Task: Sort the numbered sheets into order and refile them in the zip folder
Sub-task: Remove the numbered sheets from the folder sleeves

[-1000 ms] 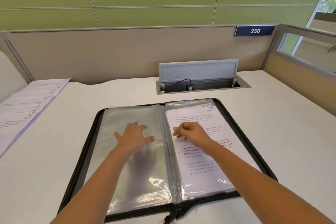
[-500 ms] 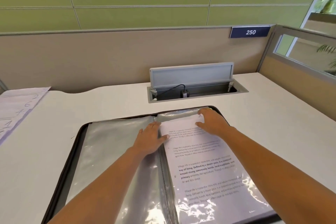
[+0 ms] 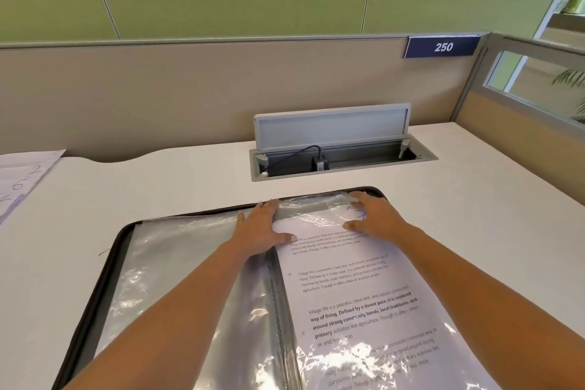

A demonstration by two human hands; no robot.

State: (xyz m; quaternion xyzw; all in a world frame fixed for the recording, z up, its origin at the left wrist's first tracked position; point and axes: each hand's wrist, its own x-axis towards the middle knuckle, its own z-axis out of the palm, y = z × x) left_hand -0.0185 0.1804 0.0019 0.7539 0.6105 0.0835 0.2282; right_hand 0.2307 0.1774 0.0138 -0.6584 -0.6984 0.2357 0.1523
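Numbered sheets (image 3: pixel 19 181) lie loose at nine o'clock; zip folder (image 3: pixel 98 286) open at six, left hand (image 3: pixel 262 228) flat by its spine, right hand (image 3: pixel 374 219) spread flat atop the sleeved sheet (image 3: pixel 354 288); a careless tug could crease paper or split plastic.

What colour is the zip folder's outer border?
Black; best seen in the head view, along the left edge of the zip folder.
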